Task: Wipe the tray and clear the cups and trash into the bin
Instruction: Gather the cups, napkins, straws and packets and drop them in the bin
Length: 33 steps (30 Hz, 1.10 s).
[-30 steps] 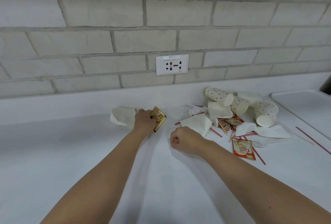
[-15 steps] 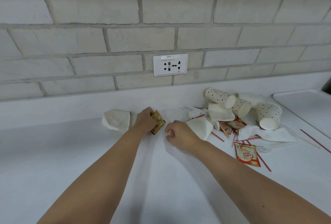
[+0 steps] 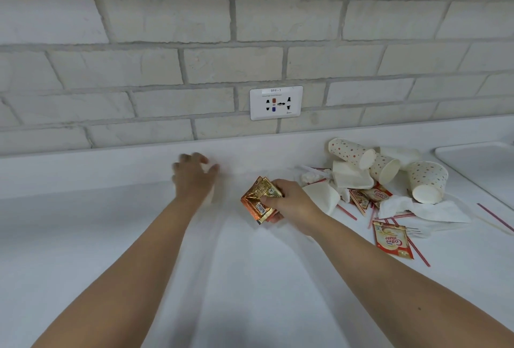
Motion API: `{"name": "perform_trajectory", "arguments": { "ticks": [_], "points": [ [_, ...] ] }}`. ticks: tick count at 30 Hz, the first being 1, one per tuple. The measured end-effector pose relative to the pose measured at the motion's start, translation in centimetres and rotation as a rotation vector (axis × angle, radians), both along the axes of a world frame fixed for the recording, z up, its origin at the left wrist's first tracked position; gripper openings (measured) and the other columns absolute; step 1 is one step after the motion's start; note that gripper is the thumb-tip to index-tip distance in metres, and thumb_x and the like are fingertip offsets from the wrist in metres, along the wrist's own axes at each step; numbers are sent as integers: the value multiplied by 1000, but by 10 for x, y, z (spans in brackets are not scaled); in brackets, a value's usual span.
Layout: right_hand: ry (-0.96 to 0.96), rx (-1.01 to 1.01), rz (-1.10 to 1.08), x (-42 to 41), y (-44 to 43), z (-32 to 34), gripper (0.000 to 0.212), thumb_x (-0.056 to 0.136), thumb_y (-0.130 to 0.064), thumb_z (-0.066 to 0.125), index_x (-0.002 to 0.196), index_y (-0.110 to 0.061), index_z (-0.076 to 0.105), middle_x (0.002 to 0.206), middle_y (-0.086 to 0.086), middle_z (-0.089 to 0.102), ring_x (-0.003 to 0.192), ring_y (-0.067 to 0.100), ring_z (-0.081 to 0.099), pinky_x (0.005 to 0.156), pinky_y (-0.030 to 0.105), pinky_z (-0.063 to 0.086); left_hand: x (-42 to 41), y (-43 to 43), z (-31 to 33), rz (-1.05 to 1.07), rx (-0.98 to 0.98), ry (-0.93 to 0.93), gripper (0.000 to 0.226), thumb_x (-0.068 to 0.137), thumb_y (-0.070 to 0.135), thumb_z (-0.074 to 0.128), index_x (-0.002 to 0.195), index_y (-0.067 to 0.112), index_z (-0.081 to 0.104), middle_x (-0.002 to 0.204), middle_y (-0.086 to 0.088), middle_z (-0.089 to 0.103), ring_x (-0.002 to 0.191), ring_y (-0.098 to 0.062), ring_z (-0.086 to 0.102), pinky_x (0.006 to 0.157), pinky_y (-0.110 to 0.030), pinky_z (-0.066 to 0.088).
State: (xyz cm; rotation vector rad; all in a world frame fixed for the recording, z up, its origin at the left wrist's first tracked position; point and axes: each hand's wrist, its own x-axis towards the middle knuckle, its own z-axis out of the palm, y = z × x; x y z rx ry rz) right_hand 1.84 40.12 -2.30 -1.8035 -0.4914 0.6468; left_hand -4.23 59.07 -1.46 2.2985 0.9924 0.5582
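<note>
Right hand [image 3: 289,203] pinches gold sachets [image 3: 260,200] beside the trash pile

Thumb and curled fingers clamp the small crumpled bundle of gold-and-orange sachets just above the white counter [image 3: 250,292], near the middle of the view. At 9 o'clock from the bundle, the left hand [image 3: 193,178] hovers with fingers spread over a crumpled white paper [image 3: 212,194]; motion blur hides whether they touch it.

From 2 to 3 o'clock of the sachets lies the heap. Three dotted paper cups [image 3: 350,151] rest on their sides, mouths turned toward the viewer and showing white insides; a plain white cup [image 3: 400,153] lies behind them and a flattened white cup [image 3: 351,178] in front. Below the cups sit Coffee mate sachets [image 3: 372,194], a rumpled napkin [image 3: 425,208], a clear plastic fork [image 3: 417,232] and scattered red stirrers [image 3: 417,250]. One more Coffee mate sachet [image 3: 392,239] lies apart at 4 o'clock.

Farther out at 3 o'clock, the white tray [image 3: 478,164] is cut by the frame edge, well apart from both hands. At 12 o'clock a wall socket [image 3: 276,102] sits in the pale brick wall [image 3: 139,69]
</note>
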Motion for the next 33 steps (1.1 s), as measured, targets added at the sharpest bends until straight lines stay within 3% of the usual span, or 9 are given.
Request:
{"name": "perform_trajectory", "arguments": {
  "ticks": [5,9,14,18,22,24,27,30,33],
  "points": [
    [-87,-26,29,-2,-10,0,12,86,-4,62,94,-9,56,72,3,62,47,6,59,44,19,50,-5,35,-8,233,-89,207,84,73,45,74,134,3,34,136,-21,36,127,-38,34,103,-48,32],
    [-147,-64,33,-4,-18,3,12,86,-5,63,91,-13,56,71,2,62,42,4,58,42,17,47,0,42,-17,161,-210,252,84,66,42,81,130,5,40,134,-19,37,126,-38,36,105,-46,35],
    [-202,-100,12,-4,-34,6,11,86,-7,62,90,-15,55,77,9,64,57,27,60,51,29,48,4,28,-18,92,-304,205,84,62,23,86,125,-1,36,129,-21,46,119,-38,46,97,-48,45],
    [-205,-124,-10,-6,-52,12,12,88,-7,62,97,-12,56,81,9,63,54,21,59,47,24,48,0,8,-13,78,-406,200,85,64,15,85,128,-2,33,130,-20,45,121,-37,46,92,-47,49],
    [-238,-172,-17,-12,-80,24,15,87,-11,64,101,-12,59,81,2,63,62,19,60,49,24,46,-11,-11,-5,27,-666,177,51,73,10,79,111,-5,48,96,-19,55,74,-29,56,56,-38,47],
    [-264,-198,-17,-15,-98,32,20,86,-13,65,105,-8,61,87,2,63,70,15,58,50,19,42,-18,-23,0,-8,-756,160,26,80,7,71,93,1,49,78,-15,53,62,-24,49,53,-33,41],
    [-293,-219,-32,-21,-129,45,15,88,-14,63,103,-10,62,80,-4,60,66,6,53,53,16,35,-25,-50,15,-82,-772,35,22,85,9,66,102,6,53,85,-12,58,68,-22,52,57,-30,42],
    [-322,-242,-54,-29,-160,57,18,88,-14,63,105,-8,63,89,0,67,77,13,61,67,23,45,-25,-89,33,-207,-731,-66,36,89,16,61,123,5,53,104,-12,57,89,-24,54,64,-27,44],
    [-318,-248,-84,-42,-201,68,23,89,-12,62,112,-11,62,94,3,66,75,7,64,64,23,52,-20,-142,51,-390,-661,-99,23,91,17,57,112,6,58,106,-13,59,94,-26,55,72,-30,46]
  ]
}}
